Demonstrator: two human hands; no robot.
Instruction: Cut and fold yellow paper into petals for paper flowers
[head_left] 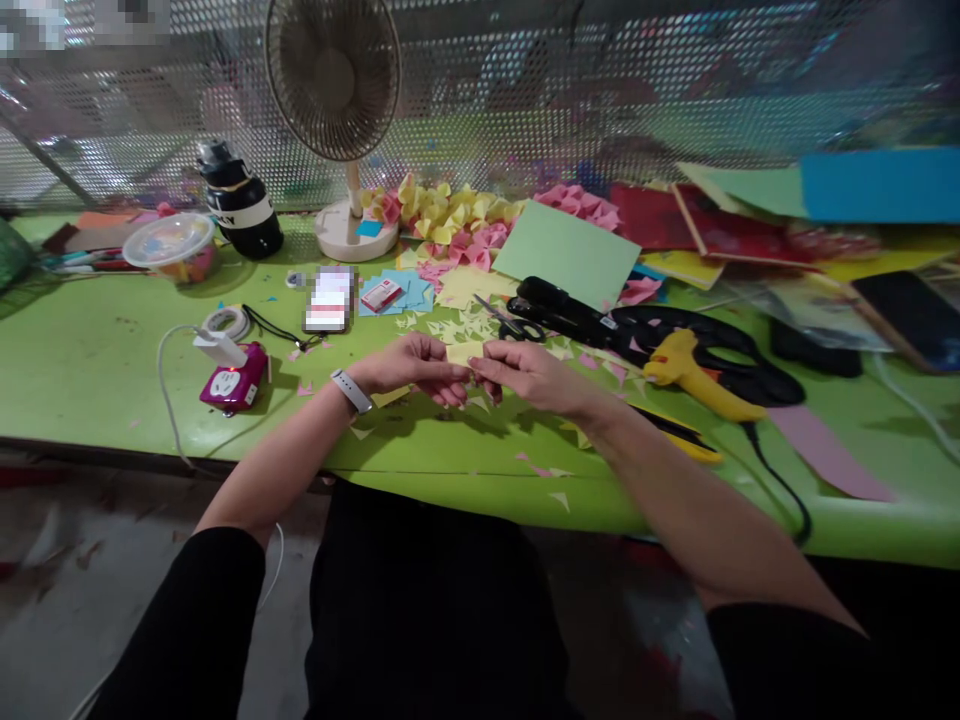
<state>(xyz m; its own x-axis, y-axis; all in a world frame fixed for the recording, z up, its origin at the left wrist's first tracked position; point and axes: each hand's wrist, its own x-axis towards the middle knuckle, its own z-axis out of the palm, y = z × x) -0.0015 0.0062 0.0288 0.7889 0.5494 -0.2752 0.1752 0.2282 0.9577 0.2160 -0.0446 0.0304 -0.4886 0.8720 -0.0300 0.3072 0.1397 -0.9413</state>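
Note:
Between my two hands is a small piece of yellow paper [465, 353], held above the front part of the green table [420, 455]. My left hand [420, 367] pinches its left side with thumb and fingers. On the right side, my right hand [520, 372] grips it the same way. Just beyond my hands lie many small yellow paper scraps [469, 322] and a pair of scissors [517, 325]. A black stapler [574, 315] rests to the right of the scissors. Pink and yellow scraps are also scattered under and around my hands.
A fan [334, 75] stands at the back beside folded yellow paper pieces [442, 210]. On the left are a purple power adapter [238, 385], a phone [330, 300] and a black bottle [244, 205]. A yellow glue gun [697, 375] with its cord lies near my right forearm.

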